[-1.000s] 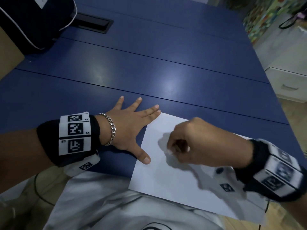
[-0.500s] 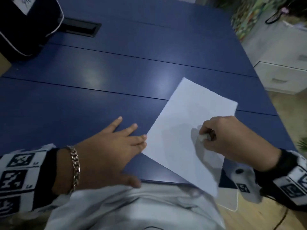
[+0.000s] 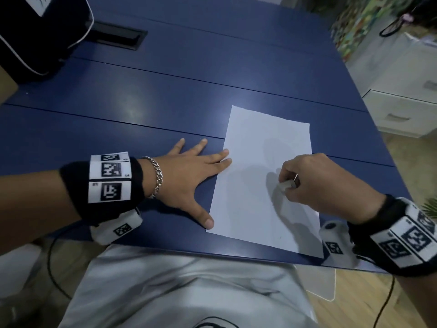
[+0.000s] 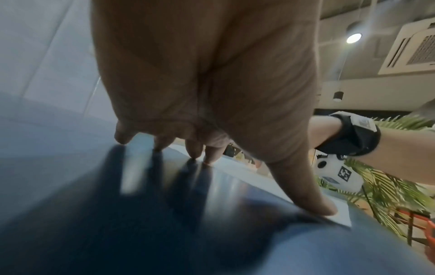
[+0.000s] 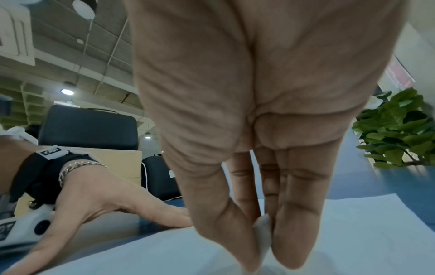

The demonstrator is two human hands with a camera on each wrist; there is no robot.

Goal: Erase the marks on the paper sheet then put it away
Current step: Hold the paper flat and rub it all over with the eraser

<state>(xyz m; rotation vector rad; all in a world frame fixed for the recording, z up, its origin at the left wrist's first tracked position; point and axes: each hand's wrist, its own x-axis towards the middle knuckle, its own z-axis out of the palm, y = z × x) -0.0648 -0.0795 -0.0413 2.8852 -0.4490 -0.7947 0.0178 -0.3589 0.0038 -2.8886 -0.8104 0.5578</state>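
In the upper left of the head view a black bag with white piping [image 3: 35, 36] sits at the far corner of the blue table [image 3: 165, 95], with a dark rectangular cable hatch [image 3: 118, 36] just to its right. Lower, at centre left, the left hand [image 3: 189, 176] lies flat on the tabletop, fingers spread and straight, holding nothing — the index and middle fingertips touch the left edge of the paper sheet [image 3: 255, 185] and the thumb tip rests at that edge nearer the body. A silver chain bracelet [image 3: 157, 176] circles that wrist beside a black band with printed markers.

The paper sheet lies flat right of centre, its near edge close to the table's front edge. Any marks on it are too faint to make out.

On the sheet's right half the right hand [image 3: 319, 183] pinches a small white eraser [image 3: 286, 185] between thumb and fingers — the right wrist view shows the eraser [image 5: 263, 236] pressed down against the paper. At the far right stand white drawers [image 3: 402, 110].
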